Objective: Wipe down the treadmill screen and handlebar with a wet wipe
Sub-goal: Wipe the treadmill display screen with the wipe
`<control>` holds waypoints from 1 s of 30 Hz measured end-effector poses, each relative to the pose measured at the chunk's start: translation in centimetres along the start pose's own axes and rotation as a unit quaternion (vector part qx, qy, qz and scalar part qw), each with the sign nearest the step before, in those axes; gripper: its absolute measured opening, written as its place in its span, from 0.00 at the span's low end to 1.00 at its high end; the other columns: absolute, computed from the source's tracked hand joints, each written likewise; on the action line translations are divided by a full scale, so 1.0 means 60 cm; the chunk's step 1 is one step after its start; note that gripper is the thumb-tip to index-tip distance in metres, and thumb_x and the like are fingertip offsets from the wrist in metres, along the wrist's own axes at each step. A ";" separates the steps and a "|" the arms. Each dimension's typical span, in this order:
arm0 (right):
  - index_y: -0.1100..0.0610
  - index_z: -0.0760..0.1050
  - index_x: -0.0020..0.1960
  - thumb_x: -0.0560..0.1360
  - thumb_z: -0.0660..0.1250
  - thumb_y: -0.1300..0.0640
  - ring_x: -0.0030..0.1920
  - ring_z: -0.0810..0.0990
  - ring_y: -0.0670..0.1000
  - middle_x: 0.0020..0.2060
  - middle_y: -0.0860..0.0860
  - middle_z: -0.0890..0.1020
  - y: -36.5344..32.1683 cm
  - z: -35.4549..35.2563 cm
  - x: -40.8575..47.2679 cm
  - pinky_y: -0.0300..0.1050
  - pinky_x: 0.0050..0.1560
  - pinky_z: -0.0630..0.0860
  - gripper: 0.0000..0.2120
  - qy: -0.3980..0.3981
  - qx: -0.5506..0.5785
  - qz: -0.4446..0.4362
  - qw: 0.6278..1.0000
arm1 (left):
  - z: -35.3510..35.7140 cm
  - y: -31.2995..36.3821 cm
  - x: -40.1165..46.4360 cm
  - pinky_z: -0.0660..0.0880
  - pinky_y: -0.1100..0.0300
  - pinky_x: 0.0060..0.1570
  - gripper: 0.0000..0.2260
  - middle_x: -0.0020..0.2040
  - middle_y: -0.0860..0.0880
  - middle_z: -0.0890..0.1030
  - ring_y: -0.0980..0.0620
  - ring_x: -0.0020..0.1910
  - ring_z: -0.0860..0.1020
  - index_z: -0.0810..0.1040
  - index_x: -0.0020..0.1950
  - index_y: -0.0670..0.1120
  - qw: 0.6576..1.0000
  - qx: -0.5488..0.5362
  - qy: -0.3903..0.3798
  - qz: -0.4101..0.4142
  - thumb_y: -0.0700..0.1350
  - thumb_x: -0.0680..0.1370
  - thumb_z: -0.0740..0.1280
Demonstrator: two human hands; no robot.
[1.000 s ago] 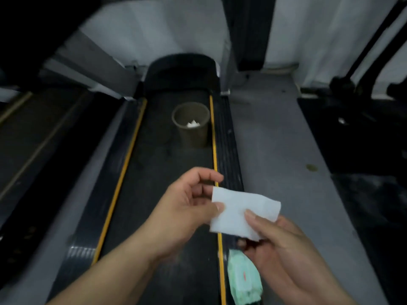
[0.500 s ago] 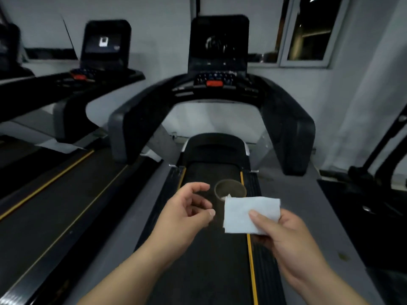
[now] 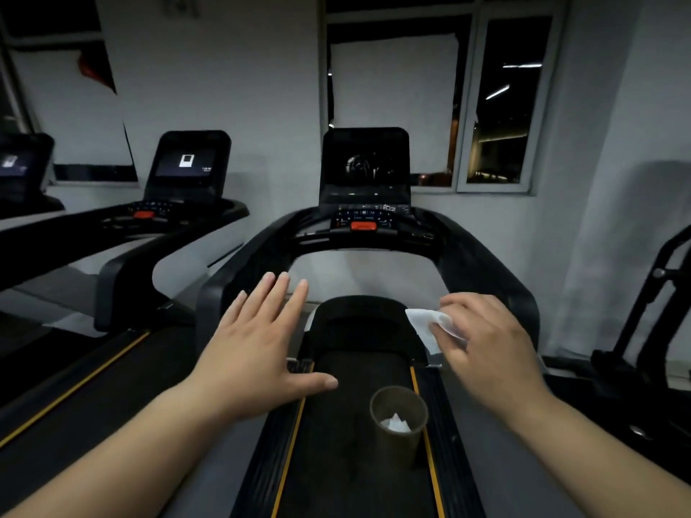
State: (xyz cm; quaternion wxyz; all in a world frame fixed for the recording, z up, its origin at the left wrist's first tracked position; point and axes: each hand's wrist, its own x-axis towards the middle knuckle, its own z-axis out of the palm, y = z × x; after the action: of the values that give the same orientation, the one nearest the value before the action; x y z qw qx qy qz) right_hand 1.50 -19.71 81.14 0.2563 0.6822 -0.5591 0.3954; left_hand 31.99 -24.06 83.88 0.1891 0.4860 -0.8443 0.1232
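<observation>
Both hands have risen and spread apart since half a second ago. Now the left hand [image 3: 258, 353] is empty, palm down with fingers splayed wide, stretched toward the left side of the handlebar [image 3: 239, 271] without touching it. Over by the handlebar's right side, the right hand [image 3: 482, 342] pinches the white wipe [image 3: 426, 325] (partly crumpled) between thumb and fingers. Ahead stands the dark screen [image 3: 364, 164]. Below, a cup [image 3: 398, 424] sits on the belt [image 3: 355, 461].
</observation>
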 end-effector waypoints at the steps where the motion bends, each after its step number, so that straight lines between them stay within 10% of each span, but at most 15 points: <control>1: 0.57 0.83 0.47 0.73 0.75 0.63 0.52 0.81 0.58 0.52 0.52 0.84 0.013 0.014 0.014 0.56 0.48 0.80 0.05 0.001 -0.015 -0.011 1.000 | 0.003 -0.011 0.017 0.37 0.48 0.80 0.57 0.82 0.51 0.33 0.52 0.79 0.28 0.31 0.81 0.55 1.000 0.011 0.002 0.003 0.84 0.65 0.53; 30: 0.58 0.84 0.48 0.77 0.61 0.57 0.56 0.82 0.59 0.53 0.54 0.85 0.322 0.258 0.753 0.55 0.59 0.76 0.13 0.083 0.020 -0.143 0.986 | -0.097 -0.136 0.836 0.39 0.47 0.80 0.55 0.81 0.53 0.31 0.55 0.78 0.28 0.27 0.78 0.56 0.997 0.056 0.013 0.047 0.82 0.66 0.54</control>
State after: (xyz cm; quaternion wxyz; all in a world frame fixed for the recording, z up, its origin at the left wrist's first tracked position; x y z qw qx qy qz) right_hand -10.44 -61.98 108.10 0.3419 0.7245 -0.4246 0.4216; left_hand 17.34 -64.68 111.36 0.1665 0.4543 -0.8554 0.1850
